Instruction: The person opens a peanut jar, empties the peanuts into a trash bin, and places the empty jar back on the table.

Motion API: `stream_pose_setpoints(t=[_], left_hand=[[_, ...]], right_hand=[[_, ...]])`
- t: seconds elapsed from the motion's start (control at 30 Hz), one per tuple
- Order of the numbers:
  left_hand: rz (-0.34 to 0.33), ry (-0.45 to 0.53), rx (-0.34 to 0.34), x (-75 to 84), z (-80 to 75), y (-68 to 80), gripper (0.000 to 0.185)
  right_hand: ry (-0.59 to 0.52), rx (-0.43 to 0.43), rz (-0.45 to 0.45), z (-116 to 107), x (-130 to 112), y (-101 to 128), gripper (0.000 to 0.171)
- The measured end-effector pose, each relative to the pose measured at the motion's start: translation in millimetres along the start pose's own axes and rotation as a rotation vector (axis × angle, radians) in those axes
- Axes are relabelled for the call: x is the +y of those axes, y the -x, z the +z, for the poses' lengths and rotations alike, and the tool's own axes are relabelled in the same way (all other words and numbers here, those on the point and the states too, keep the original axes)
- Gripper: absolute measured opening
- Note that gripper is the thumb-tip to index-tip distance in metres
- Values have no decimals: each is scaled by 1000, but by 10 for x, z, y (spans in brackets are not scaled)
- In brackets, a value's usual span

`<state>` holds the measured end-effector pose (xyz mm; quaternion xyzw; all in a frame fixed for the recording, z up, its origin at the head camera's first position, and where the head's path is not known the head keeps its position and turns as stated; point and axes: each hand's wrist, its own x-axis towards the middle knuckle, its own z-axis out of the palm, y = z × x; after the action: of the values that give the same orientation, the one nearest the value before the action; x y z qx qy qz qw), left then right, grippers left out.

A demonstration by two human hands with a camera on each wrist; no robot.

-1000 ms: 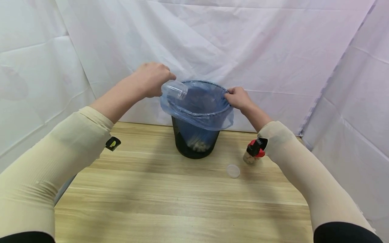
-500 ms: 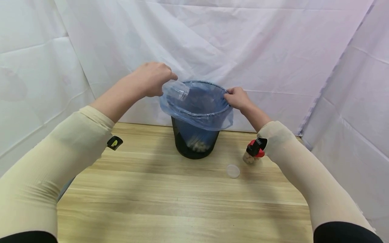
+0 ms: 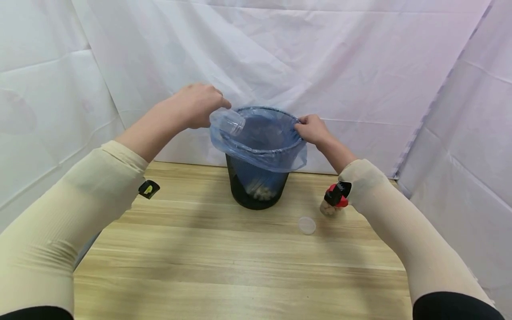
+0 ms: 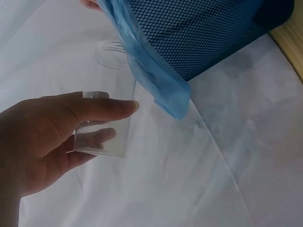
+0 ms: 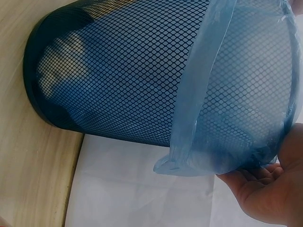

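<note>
My left hand (image 3: 200, 106) grips a clear plastic jar (image 3: 230, 122), thumb on one side and fingers on the other. Tilted on its side, the jar has its threaded mouth over the left rim of a black mesh wastebasket (image 3: 256, 203). In the left wrist view the jar's walls (image 4: 116, 144) are see-through, with no contents showing. A blue plastic bag (image 3: 262, 161) lines the basket and folds down over its rim. At the right rim, my right hand (image 3: 313, 129) pinches the bag's edge and the basket's rim. Pale lumps show through the mesh at the bottom.
A round translucent lid (image 3: 307, 225) lies on the wooden table (image 3: 232, 266) in front of the basket. To its right stands a small clear jar (image 3: 329, 208) with a red top and tan pieces inside, partly behind the right wrist camera. White cloth (image 3: 340, 58) hangs close behind the basket.
The left hand and its jar shift slightly right, then back left over the rim. The right hand and the basket stay in place.
</note>
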<state>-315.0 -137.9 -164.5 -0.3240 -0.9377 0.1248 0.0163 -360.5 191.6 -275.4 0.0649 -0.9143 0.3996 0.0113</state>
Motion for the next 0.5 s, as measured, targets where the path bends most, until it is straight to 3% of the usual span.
stream_pose_setpoints(t=[0.33, 0.5], left_hand=[[-28, 19, -11, 7, 8, -7, 68], [-49, 94, 21, -25, 28, 39, 74]], right_hand=[[4, -4, 2, -15, -3, 6, 37], [17, -13, 10, -19, -3, 5, 35]])
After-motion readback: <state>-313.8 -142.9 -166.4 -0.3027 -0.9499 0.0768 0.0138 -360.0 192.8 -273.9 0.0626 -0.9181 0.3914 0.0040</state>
